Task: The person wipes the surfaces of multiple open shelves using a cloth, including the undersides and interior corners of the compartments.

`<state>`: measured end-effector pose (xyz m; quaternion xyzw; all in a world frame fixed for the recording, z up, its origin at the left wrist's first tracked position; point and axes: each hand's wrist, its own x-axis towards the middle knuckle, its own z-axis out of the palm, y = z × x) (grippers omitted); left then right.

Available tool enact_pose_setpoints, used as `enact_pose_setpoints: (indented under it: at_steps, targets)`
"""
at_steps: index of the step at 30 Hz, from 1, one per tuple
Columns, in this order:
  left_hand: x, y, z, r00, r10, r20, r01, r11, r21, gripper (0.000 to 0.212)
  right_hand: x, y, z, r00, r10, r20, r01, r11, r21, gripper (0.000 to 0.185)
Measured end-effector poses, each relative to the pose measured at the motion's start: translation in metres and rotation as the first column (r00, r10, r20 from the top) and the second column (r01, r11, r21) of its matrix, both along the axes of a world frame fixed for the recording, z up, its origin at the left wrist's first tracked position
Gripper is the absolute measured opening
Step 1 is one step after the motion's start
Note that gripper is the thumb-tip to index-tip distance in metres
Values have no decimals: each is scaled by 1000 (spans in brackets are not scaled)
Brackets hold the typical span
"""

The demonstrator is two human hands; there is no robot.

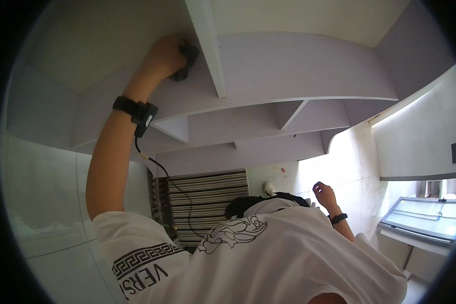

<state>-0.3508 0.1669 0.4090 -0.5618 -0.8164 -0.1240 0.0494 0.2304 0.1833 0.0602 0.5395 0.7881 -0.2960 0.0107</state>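
My left hand (166, 55) reaches up into the upper left compartment of a pale lilac shelf unit (300, 68). Bunched in its fingers is a dark, crumpled cloth (190, 57), close to the upright white divider (209, 49). Whether the cloth touches the divider or the back panel, I cannot tell. A black strap with a small box (144, 116) circles my left wrist, and a cable (163, 167) runs from it towards my body. Low at my right side hangs my right hand (325, 195), its fingers loosely curled and nothing visible in them. A black band (338, 218) is on that wrist.
Lower shelf tiers (228, 117) project below the upper one. A striped mat (209, 201) lies on the tiled floor, near a shoe (268, 188) and a small red scrap (283, 170). To the right are a white door-like panel (418, 133) and a glass-topped cabinet (421, 218).
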Motion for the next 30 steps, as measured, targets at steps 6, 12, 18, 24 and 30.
enact_pose_setpoints:
  at_steps: [6, 12, 18, 24, 30]
  targets:
    - [40, -26, -7, 974, -177, 139, 178, 984, 1, 34, 16, -4, -18, 999, 0, 41, 2, 999, -37, 11]
    - [55, -44, -4, 892, -382, 240, 386, 922, 31, 32, 8, 3, -17, 1000, 30, 1, -30, 999, -10, 11]
    - [32, -11, 5, 974, 43, 221, -59, 996, 64, 24, -7, 9, 3, 998, 65, -25, -63, 997, 47, 10]
    - [46, -28, -12, 995, -91, -36, 94, 991, 91, 25, 11, 14, -6, 1000, 11, 4, -11, 1000, -5, 11]
    - [85, -82, -19, 924, -378, 61, 373, 924, 85, 27, 25, 7, -18, 999, -35, 33, 36, 998, -46, 11]
